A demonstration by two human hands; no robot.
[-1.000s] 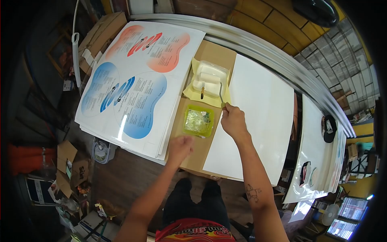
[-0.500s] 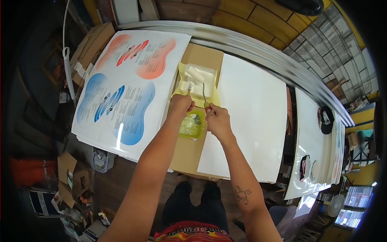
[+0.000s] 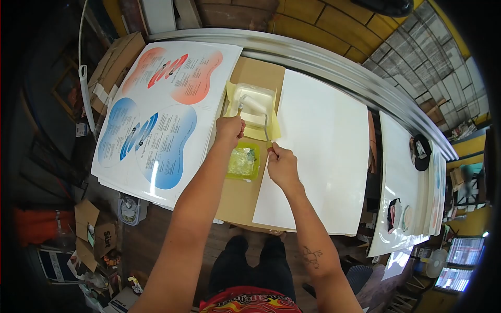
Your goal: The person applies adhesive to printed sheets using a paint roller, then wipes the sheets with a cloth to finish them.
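While I look down from the head camera, my right hand (image 3: 282,166) is closed around the handle of a paint roller (image 3: 254,104), and the roller's white sleeve lies in the white tray (image 3: 254,99) at the far side of the bench. The thin wire shaft runs from my fist up to the sleeve, so the grip is low on the handle, which I judge keeps my fingers clear of whatever is in the tray. My left hand (image 3: 229,129) is curled shut at the tray's near left corner, over what looks like a small brush handle; I cannot tell for sure what it pinches. It sits where it can steady the tray.

The tray rests on a yellow sheet (image 3: 275,131), which lies on a brown cardboard board (image 3: 241,195), likely there to catch drips. Just nearer me than the tray, between my two hands, sits a small green tub (image 3: 243,161) with something pale and glossy inside. A big blank white sheet (image 3: 321,151) lies flat to the right of the cardboard, its edge touching my right hand. To the left a stack of printed posters (image 3: 156,112) with red and blue shapes lies face up, well apart from the wet things.
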